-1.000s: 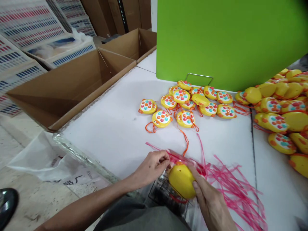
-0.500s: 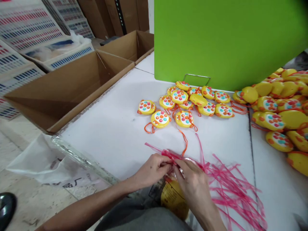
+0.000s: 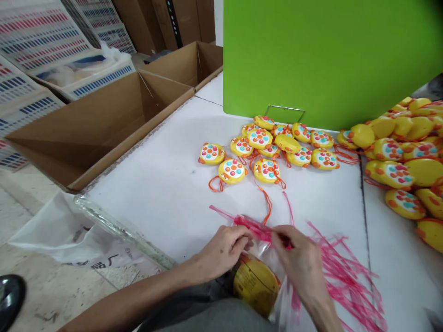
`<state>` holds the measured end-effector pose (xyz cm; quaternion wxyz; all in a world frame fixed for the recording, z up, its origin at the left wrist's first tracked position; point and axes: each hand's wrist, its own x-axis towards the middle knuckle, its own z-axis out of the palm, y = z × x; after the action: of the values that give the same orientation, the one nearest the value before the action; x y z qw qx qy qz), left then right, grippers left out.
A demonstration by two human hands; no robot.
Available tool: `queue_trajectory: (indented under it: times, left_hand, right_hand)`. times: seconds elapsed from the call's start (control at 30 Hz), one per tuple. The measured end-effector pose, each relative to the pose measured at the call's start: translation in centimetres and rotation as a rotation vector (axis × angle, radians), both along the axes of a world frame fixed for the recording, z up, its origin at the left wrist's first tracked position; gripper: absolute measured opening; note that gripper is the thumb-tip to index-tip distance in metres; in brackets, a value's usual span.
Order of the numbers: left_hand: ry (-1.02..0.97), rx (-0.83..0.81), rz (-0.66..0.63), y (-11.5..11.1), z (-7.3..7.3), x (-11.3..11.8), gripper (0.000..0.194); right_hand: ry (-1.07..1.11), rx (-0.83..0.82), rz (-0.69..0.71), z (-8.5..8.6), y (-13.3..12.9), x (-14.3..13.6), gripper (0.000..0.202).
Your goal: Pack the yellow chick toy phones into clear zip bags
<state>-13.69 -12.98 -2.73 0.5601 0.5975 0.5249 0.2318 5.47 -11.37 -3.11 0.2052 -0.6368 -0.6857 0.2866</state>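
Observation:
A clear plastic bag (image 3: 284, 295) with a pink gathered top edge (image 3: 254, 227) lies at the table's front edge, in front of my body. Inside it shows a yellow toy (image 3: 256, 285) with dark print. My left hand (image 3: 224, 251) pinches the bag's pink edge on the left, fingers curled. On the right, my right hand (image 3: 302, 263) has closed thumb and fingers on the same pink edge. An orange cord loop (image 3: 267, 205) lies just beyond the bag. Loose pink plastic strips (image 3: 346, 272) spread beside my right hand.
Several yellow turtle-like toys with coloured dots (image 3: 232, 170) lie on the white table (image 3: 166, 184). A larger toy heap (image 3: 404, 161) is at the right. A green board (image 3: 311, 60) stands behind. Open cardboard boxes (image 3: 104, 124) and white crates (image 3: 31, 41) are at the left.
My right hand has moved right along the pink edge, away from my left hand. The pink edge is spread wider, and more of the yellow toy shows.

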Motion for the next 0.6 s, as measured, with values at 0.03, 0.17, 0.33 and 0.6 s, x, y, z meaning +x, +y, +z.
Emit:
queue_trajectory:
  times: [0.03, 0.17, 0.33, 0.6]
  left_hand:
    - [-0.024, -0.032, 0.024, 0.0, -0.1, -0.3, 0.023]
    - [-0.094, -0.089, 0.104, 0.2, -0.9, -1.3, 0.017]
    - [-0.208, -0.171, 0.125, 0.3, -1.6, -1.5, 0.012]
    - [-0.286, -0.235, 0.186, 0.1, -1.5, -1.3, 0.009]
  right_hand:
    - [-0.042, -0.046, -0.102, -0.3, 0.1, 2.1, 0.018]
    - [-0.377, -0.244, -0.43, -1.5, -0.6, 12.2, 0.026]
    - [-0.667, -0.404, -0.377, -1.1, -2.9, 17.7, 0.033]
    - [-0.071, -0.223, -0.005, 0.8, -1.4, 6.2, 0.025]
